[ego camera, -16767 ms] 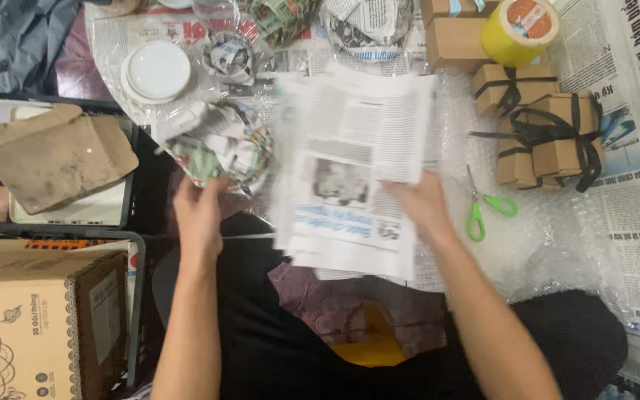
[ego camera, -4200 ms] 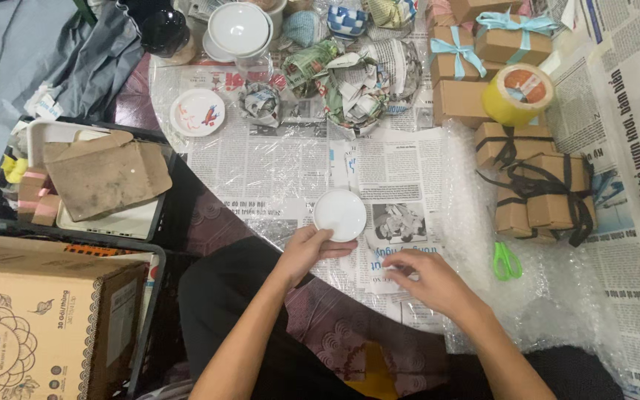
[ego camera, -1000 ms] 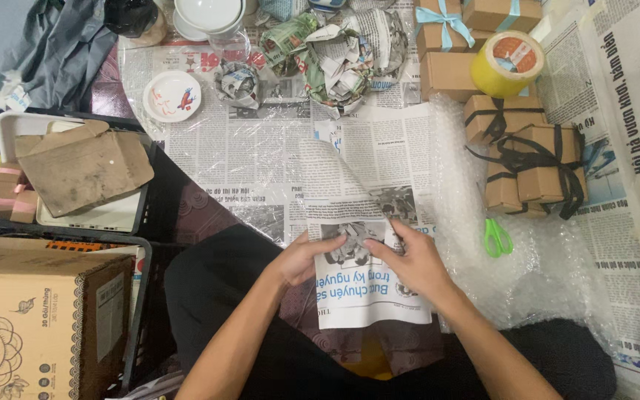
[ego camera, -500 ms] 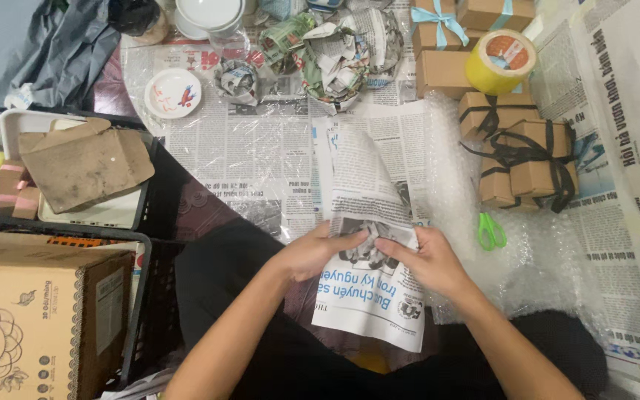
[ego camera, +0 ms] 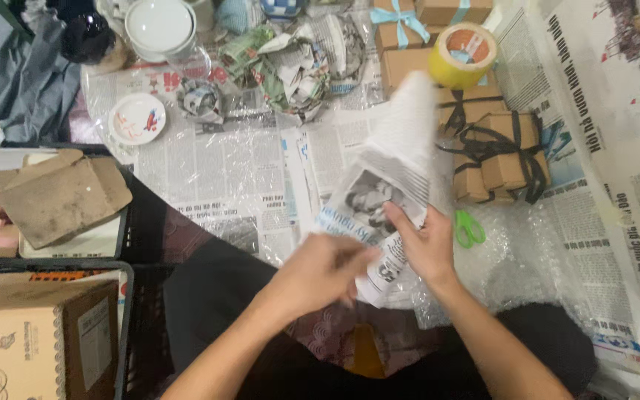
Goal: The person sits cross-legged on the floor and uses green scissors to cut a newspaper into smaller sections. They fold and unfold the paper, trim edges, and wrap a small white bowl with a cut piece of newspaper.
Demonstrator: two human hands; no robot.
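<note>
Wrapping with the newspaper sheet (ego camera: pixel 379 200) is the work in hand, and both hands meet at the lower centre of the frame. The left hand (ego camera: pixel 320 270) closes on the lower edge of the sheet, though it is blurred, so I cannot tell exactly how the fingers lie. The right hand (ego camera: pixel 424 248) presses on the paper from the right side with fingers stretched. What is inside the fold is hidden. To do this well, I think each fold should be pulled tight and pressed flat against the hidden thing, so the loose upper corner does not spring open.

About containers: at the left middle a black crate (ego camera: pixel 124 237) holds a white tray and brown cardboard pieces (ego camera: pixel 61 196). At the lower left an open cardboard box (ego camera: pixel 38 341) shows no contents. At the upper left white bowls (ego camera: pixel 158 26) are stacked, and a small painted dish (ego camera: pixel 137 118) lies empty.
</note>
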